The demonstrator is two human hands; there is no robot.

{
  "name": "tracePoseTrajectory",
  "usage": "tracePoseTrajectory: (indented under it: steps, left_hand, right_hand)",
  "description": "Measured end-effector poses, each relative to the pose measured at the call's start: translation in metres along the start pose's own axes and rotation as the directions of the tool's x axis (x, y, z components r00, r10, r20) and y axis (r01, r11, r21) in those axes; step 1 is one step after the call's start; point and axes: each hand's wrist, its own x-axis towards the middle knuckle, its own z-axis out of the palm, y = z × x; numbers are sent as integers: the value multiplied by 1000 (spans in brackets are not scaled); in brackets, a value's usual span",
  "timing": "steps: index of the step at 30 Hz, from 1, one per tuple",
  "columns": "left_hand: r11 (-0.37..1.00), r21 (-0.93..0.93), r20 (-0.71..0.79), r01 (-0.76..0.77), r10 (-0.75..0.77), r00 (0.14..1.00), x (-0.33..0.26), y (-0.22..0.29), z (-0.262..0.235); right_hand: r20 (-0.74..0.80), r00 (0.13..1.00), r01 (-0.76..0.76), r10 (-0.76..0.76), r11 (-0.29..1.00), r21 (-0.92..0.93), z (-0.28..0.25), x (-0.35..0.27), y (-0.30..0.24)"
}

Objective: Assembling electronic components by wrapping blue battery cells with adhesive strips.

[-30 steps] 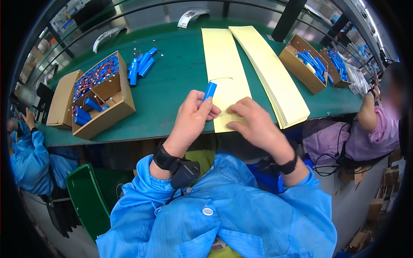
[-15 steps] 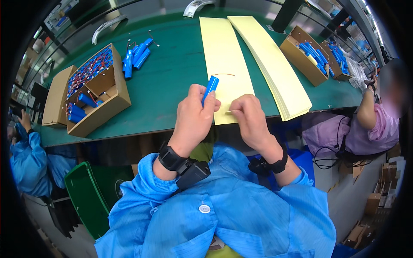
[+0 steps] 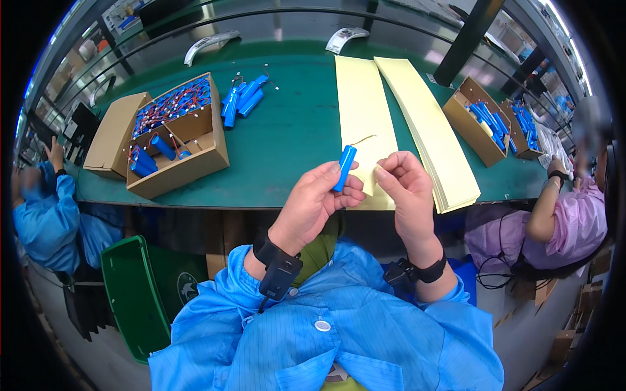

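Note:
A blue cylindrical battery (image 3: 345,168) stands tilted in my left hand (image 3: 316,201), held between thumb and fingers. A thin wire runs from its upper end over the pale yellow sheet (image 3: 366,98) behind it. Beside it on the right, my right hand (image 3: 411,189) is closed in a pinch of thumb and forefinger, apart from the battery. What the pinch holds, if anything, is too small to make out. The yellow sheet lies under and beyond both hands, reaching the table's near edge.
A stack of yellow sheets (image 3: 433,137) lies to the right. On the left stands a divided cardboard box (image 3: 195,171) of wired batteries, with loose batteries (image 3: 242,98) beside it. Another battery box (image 3: 466,130) is at far right. Co-workers sit on both sides; a green bin (image 3: 134,300) stands below.
My left hand has turned and its fingers have loosened beneath the battery. The right hand has turned too, still pinching. The whole view has shifted, with the table lower in the picture.

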Motion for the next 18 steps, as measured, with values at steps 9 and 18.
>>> tracePoseTrajectory:
  steps: [9,18]
  left_hand:
    - [994,98,-54,-49,54,997,-4,-3,5]
    - [963,260,-93,-77,104,990,-4,-7,15]
  right_hand:
    - [18,998,57,-54,983,-175,14,12,16]
    - [-48,998,36,-50,965,-261,18,9,20]
